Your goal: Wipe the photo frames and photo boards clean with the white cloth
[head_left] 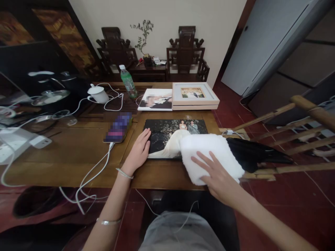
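– Whereabouts first: where is the white cloth (209, 153) found?

– It is spread over the right end of the photo print (167, 134), at the lower middle of the frame, near the front edge of the table (78, 150). A black cloth (251, 153) is seen adjoining it, toward the right of the frame.

– And how are the hands set?

– The right hand (217, 176) is pressed flat on the white cloth with its fingers spread. The left hand (138, 150) is laid flat on the print's left edge with its fingers together. No grip is closed on anything; the fingers of both are stretched out.

– How may these things be expected to handle?

– The white cloth is judged soft, thick and light, and could be gathered anywhere, most easily at a bunched edge. The photo print is judged stiff, flat and glossy, so probably slippery and easily marked. It would be better taken by its rims than by its face.

– What else is laid on the table?

– A phone (119, 127) on a white cable (99, 167) is seen left of the print. Higher in the frame are a second print (156, 99), a framed picture (193, 94) and a green bottle (128, 82).
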Demonstrator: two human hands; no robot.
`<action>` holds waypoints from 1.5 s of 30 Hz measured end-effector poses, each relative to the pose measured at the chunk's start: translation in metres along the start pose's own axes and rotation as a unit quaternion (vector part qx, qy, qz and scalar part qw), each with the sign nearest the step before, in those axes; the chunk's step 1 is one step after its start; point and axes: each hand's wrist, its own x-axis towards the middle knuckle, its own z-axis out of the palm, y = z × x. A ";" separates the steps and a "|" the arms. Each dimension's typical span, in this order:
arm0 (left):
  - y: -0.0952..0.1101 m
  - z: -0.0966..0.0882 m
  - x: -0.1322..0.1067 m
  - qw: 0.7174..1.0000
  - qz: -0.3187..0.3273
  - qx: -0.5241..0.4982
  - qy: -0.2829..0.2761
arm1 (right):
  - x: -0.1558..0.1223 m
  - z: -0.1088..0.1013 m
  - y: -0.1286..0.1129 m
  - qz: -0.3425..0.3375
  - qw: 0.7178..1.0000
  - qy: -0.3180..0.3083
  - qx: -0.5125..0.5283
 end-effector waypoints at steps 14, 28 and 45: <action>-0.004 0.004 0.007 0.999 0.002 0.013 0.034 | 0.123 0.028 0.134 0.102 0.994 -0.032 -0.005; -0.004 0.002 0.014 0.999 0.004 0.024 0.031 | 0.018 0.006 0.018 0.008 1.000 -0.015 0.015; -0.004 -0.002 0.014 1.000 0.001 0.020 0.021 | 0.102 0.025 0.125 0.119 0.992 -0.037 -0.018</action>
